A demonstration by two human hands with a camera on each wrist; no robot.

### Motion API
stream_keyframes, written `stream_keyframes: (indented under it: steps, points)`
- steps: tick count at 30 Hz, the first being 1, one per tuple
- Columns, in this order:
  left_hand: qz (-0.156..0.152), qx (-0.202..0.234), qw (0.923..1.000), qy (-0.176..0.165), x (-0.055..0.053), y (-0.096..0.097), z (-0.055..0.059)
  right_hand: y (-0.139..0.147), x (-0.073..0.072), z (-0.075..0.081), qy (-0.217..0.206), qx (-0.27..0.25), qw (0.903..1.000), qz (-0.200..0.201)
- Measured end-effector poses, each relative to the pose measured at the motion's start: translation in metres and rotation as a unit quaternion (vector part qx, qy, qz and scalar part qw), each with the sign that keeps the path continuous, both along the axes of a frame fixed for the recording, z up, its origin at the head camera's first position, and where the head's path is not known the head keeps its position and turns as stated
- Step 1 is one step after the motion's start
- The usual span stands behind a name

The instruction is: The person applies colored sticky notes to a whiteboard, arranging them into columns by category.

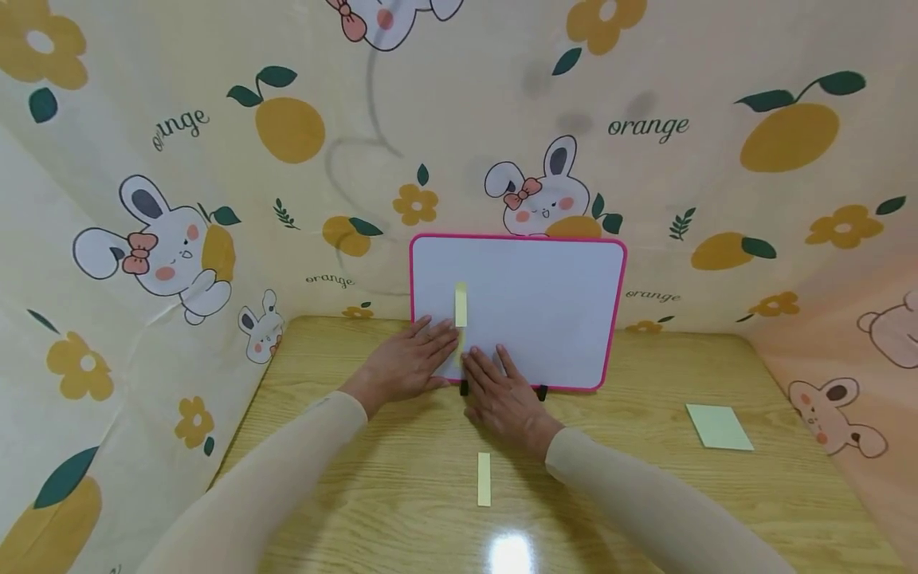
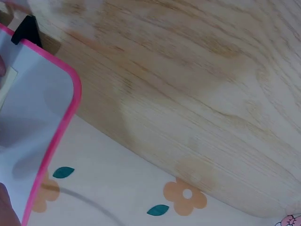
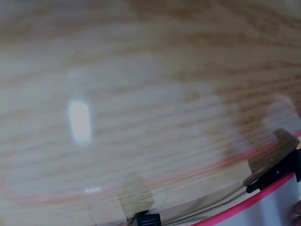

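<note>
A small whiteboard (image 1: 545,311) with a pink frame stands on black feet (image 1: 543,392) at the back of the table. One pale yellow paper strip (image 1: 461,304) runs upright on its left part. Directly below it, a second yellow strip (image 1: 461,343) shows in the gap between the hands. My left hand (image 1: 405,363) rests on the board's lower left, straight fingertips at that strip's left side. On its other side my right hand (image 1: 505,399) touches the board with extended fingers. The left wrist view catches part of a strip (image 2: 6,89) beside a fingertip.
Another yellow strip (image 1: 484,480) lies on the wooden table (image 1: 373,510) in front of the hands. A pale green square sticky note (image 1: 719,427) lies at the right. Patterned cloth (image 1: 459,104) with rabbits and oranges surrounds the table at the back and sides.
</note>
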State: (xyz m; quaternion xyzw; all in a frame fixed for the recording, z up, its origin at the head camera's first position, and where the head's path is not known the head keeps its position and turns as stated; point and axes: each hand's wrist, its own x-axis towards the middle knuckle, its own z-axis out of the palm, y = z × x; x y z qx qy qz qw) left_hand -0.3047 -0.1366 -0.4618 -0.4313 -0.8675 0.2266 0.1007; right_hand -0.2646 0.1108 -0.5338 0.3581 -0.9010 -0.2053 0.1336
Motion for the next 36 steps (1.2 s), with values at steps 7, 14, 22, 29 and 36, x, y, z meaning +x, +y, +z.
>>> stream_keyframes:
  steps: [7,14,22,29,36]
  points:
    - [-0.012,0.019,0.9997,-0.011,0.002,0.010,0.000,-0.001,0.004,0.001,-0.005,-0.012,0.9999,-0.004]
    - [0.004,0.005,0.9999,0.015,0.003,-0.001,-0.001,0.000,0.005,0.000,0.001,0.002,1.0000,-0.008]
    - [-0.018,0.018,0.9996,0.010,0.002,0.008,-0.001,0.001,0.006,-0.001,0.003,-0.006,1.0000,-0.003]
    - [0.001,0.013,0.9999,0.009,0.004,0.006,0.000,0.001,0.007,0.000,-0.004,-0.012,0.9999,-0.001]
    - [0.015,0.036,0.9992,-0.007,0.007,-0.015,-0.007,0.002,0.007,0.001,0.000,0.004,1.0000,-0.006]
